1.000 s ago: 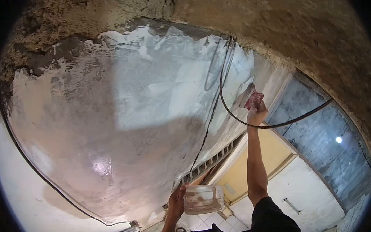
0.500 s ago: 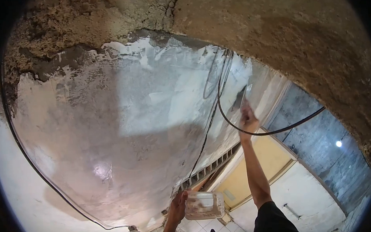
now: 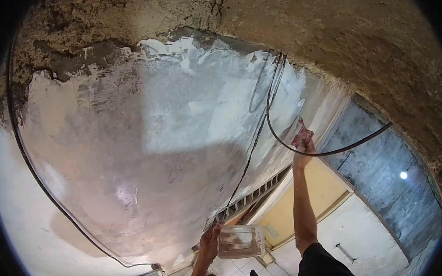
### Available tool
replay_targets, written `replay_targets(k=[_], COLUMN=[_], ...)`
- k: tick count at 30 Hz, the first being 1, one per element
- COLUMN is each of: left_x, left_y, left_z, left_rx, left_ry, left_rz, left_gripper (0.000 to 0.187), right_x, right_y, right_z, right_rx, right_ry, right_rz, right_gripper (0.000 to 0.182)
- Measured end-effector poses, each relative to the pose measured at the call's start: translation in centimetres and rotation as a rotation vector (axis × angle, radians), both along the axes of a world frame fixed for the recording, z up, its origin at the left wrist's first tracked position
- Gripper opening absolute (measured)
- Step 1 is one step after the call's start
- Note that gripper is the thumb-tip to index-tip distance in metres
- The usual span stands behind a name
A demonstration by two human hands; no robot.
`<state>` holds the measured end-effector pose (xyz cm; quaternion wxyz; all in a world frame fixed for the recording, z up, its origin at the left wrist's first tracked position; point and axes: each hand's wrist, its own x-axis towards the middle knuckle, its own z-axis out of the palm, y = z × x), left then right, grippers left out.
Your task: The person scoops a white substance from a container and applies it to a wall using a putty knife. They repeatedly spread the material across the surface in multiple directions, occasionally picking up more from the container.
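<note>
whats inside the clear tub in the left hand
The clear tub, gripped by the left hand, shows pale, brownish paste smeared inside. How much sits at the bottom is hidden by the smeared walls.

We observe the right hand (image 3: 303, 148) raised overhead, gripping a reddish scraper (image 3: 300, 131) pressed against the wet, patchily plastered ceiling (image 3: 180, 125). The left hand (image 3: 210, 243) holds a clear plastic container (image 3: 240, 241) low in the view. A black cable (image 3: 331, 151) loops across the ceiling just beside the right hand, and rough bare plaster (image 3: 325, 27) borders the coated area.
</note>
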<state>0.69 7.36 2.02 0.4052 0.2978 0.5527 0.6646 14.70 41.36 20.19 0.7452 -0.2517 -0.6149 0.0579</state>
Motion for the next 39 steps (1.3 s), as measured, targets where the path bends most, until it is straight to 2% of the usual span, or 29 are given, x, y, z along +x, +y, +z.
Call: replay_targets(k=[2,5,6,7,9,11,12,13,15,16,17,20,21,23,25,28,30,31,33,37,39], left_x=[-0.1,-0.4,-0.4,-0.3,-0.1,0.1,0.1,0.1,0.0,0.1,0.1,0.0,-0.2,-0.6,-0.5,-0.3,-0.1,0.0,0.4,0.7,0.8], left_y=[0.1,-0.1,0.1,0.3,0.4,0.3,0.1,0.0,-0.3,-0.4,-0.4,-0.8,-0.9,-0.4,0.0,0.5,0.6,0.7,0.9,0.5,0.6], left_z=[-1.1,-1.6,-1.6,-1.5,-0.9,0.1,0.5,0.5,0.3,-0.1,-0.8,-0.8,-0.6,-1.5,-1.9,-1.0,-0.1,-0.4,-1.0,-0.8,-2.0], left_rx=[0.021,0.030,0.026,0.027,0.019,0.002,-0.017,-0.019,0.012,0.006,0.002,0.012,0.025,0.011,-0.004,-0.013,0.022,0.022,-0.001,-0.028,-0.054], left_ry=[0.002,0.014,0.024,0.026,-0.042,0.064,0.166,0.167,0.152,0.152,0.097,0.061,0.077,0.051,0.024,0.018,0.070,0.072,0.111,0.217,0.121], left_rz=[0.024,0.028,0.008,0.000,-0.049,-0.032,-0.004,-0.004,-0.023,-0.025,-0.026,-0.014,-0.003,0.000,-0.014,-0.031,-0.082,-0.089,-0.061,-0.040,-0.064], left_gripper=[0.054,0.054,0.054,0.054,0.055,0.053,0.051,0.051,0.050,0.050,0.051,0.051,0.051,0.051,0.051,0.052,0.056,0.056,0.051,0.050,0.049], right_x=[-2.0,-3.8,-3.3,-3.5,-3.6,-1.7,-0.9,-0.2,0.5,0.6,0.7,-0.1,-1.2,-4.2,-4.2,-3.5,-1.9,-1.1,0.2,-1.1,-2.4], right_y=[-0.6,-3.7,-3.8,-5.6,-8.9,-6.8,-6.0,-5.3,-5.3,-2.7,0.0,3.8,3.6,1.2,-5.4,-6.8,-7.3,-6.8,-4.8,-1.5,-1.7], right_z=[-0.1,-1.4,-2.4,-2.1,-2.0,-2.7,-1.6,-0.3,4.9,6.5,7.5,9.4,8.7,5.4,3.7,1.2,1.6,2.2,4.7,9.9,10.2], right_rx=[-0.024,-0.065,-0.059,-0.058,-0.090,-0.048,0.044,0.135,-0.024,0.062,0.148,0.096,0.100,0.279,0.049,0.167,0.181,0.180,0.188,0.271,0.345], right_ry=[-0.022,0.115,-0.017,-0.016,-0.049,-0.067,-0.128,-0.190,-0.137,-0.076,-0.016,-0.057,-0.055,-0.058,-0.245,-0.245,-0.243,-0.241,-0.270,-0.118,-0.090], right_rz=[0.010,0.270,0.224,0.216,0.402,0.386,0.280,0.175,0.034,-0.007,-0.050,-0.085,-0.079,-0.044,-0.003,0.092,0.384,0.377,0.101,0.100,0.137], right_gripper=[0.017,0.016,0.020,0.020,0.026,0.028,0.030,0.032,0.034,0.034,0.033,0.034,0.034,0.033,0.022,0.020,0.020,0.020,0.021,0.023,0.024])
